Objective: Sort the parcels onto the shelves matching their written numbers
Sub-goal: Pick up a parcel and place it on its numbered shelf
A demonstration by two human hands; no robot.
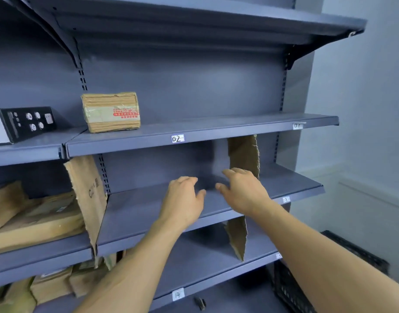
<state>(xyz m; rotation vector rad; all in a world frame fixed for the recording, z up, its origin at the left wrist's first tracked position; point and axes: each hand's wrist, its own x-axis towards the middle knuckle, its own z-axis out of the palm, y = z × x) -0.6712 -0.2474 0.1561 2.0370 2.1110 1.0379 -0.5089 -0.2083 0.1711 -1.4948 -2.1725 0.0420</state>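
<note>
A taped cardboard parcel [111, 112] sits on the grey shelf labelled 02 [177, 138], at its left end. Both my hands reach over the shelf below it [130, 213]. My left hand [182, 199] hovers with loosely curved fingers and holds nothing. My right hand [243, 190] is beside it, a small gap between them, fingers relaxed, also holding nothing. A label reading 12 [286, 199] marks that shelf's right part, and a label 14 [178, 294] marks the shelf beneath.
Torn cardboard dividers [243, 154] [88, 190] stand upright between shelf sections. Several brown parcels [36, 220] lie on the left shelves. A black box [27, 123] sits at upper left. A black crate [289, 290] stands on the floor at lower right, by the pale wall.
</note>
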